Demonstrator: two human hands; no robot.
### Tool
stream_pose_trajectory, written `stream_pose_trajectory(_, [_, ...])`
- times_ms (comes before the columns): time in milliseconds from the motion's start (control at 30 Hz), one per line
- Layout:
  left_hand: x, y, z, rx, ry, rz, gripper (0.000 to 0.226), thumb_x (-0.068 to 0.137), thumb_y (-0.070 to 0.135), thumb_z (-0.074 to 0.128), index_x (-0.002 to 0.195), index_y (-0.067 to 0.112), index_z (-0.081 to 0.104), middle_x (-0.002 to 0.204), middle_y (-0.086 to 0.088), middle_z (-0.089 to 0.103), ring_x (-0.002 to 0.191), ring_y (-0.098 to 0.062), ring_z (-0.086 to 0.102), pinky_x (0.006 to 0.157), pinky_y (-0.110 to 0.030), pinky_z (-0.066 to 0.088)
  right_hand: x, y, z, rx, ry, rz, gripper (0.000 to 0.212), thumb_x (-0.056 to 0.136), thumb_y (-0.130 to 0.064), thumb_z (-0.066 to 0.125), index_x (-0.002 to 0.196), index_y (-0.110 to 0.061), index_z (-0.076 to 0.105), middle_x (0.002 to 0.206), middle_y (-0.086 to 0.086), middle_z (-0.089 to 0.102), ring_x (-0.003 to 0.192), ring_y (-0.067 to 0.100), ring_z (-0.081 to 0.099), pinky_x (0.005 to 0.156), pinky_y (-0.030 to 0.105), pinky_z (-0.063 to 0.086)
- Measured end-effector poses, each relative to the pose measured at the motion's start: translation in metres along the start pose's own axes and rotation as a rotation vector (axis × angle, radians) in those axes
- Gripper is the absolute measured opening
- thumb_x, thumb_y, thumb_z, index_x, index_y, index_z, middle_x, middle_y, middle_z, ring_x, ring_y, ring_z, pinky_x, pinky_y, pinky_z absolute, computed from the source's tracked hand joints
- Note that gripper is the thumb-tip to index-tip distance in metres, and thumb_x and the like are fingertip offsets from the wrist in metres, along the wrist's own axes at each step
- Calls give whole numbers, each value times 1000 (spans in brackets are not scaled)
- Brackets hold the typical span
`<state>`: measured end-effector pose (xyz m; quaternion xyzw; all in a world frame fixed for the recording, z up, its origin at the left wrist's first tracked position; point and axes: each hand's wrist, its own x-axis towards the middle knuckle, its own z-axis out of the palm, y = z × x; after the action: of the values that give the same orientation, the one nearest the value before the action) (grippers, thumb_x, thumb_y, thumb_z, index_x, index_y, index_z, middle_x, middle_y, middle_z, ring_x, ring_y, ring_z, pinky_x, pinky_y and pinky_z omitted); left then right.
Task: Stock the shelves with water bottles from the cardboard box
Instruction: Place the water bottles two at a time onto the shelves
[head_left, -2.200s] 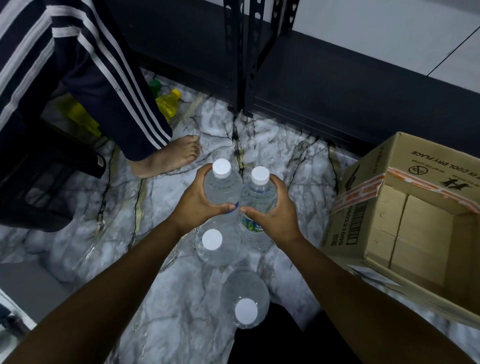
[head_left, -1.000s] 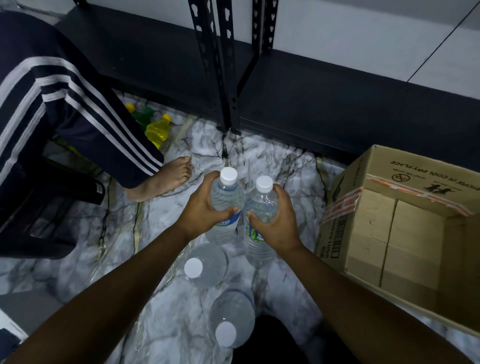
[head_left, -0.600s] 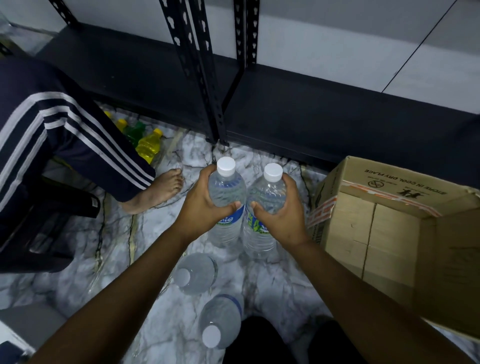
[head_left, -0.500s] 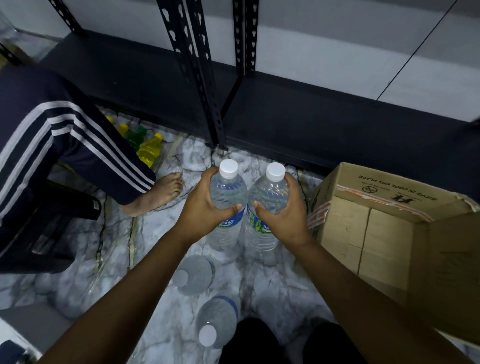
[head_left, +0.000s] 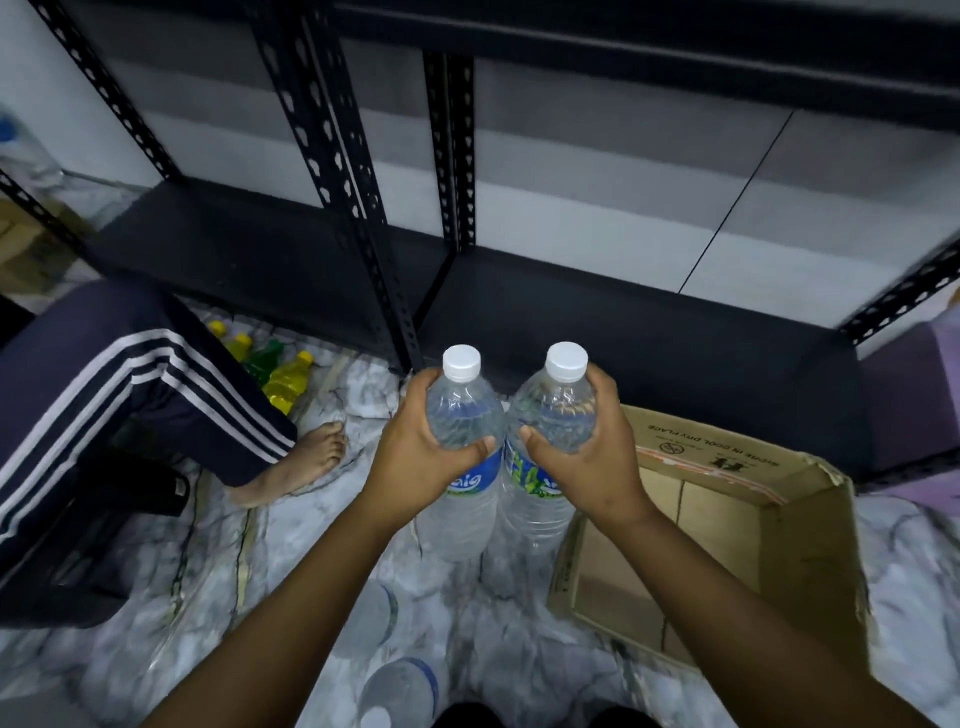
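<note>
Head view showed the left hand (head_left: 415, 457) wrapped around one upright water bottle (head_left: 462, 467) and the right hand (head_left: 587, 457) around another (head_left: 556, 410), bottles touching, held above the marble floor (head_left: 171, 597) beside the cardboard box (head_left: 727, 545), before the bottom shelf's (head_left: 623, 332) front edge.

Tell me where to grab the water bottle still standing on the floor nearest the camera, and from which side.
Take the nearest bottle by the shoulder just under its white cap, coming straight down from above. It stands upright with the cap facing the camera, so its lower body is hidden.
</note>
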<state>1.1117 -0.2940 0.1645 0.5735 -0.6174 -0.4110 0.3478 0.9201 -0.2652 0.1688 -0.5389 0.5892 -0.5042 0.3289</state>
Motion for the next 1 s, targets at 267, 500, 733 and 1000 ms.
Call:
stream_pose_trajectory(267, [21,81,7,-14,-36,91,84,59,46,84,129,40,38,119,13,62,108,-7,63,93,-41,54,23,-56,-58,6,43,-40,77,71,-15,85,116,-56,38,124,-7,56,113,4,58,94,27,49])
stream_pose_trajectory(500, [26,152,8,-44,-36,197,77,69,24,87,124,42,37,110,22,60,95,13,61,75,-7,49,36,-109,-106,27,85,-88,74,72,-11,84,122,-47,42,120,-10,61,107,2,62,88,25,53])
stream_pose_trajectory(733, [30,226,13,-155,-35,289,77,59,38,88,120,53,44,111,15,67,99,-3,66,88,-36,57,42,-163,-155,39,150,-174,70,72,-4,83,114,-46,45,110,-16,64,97,-2,65,75,12,52])
stream_pose_trajectory(1000, [42,315,27,-257,-63,433,67,51,47,82,108,58,49,104,14,71,96,-9,70,87,-44,58,55,-221,-217,15,264,-280,66,71,-5,84,113,-41,48,103,-21,66,96,-2,66,77,12,51])
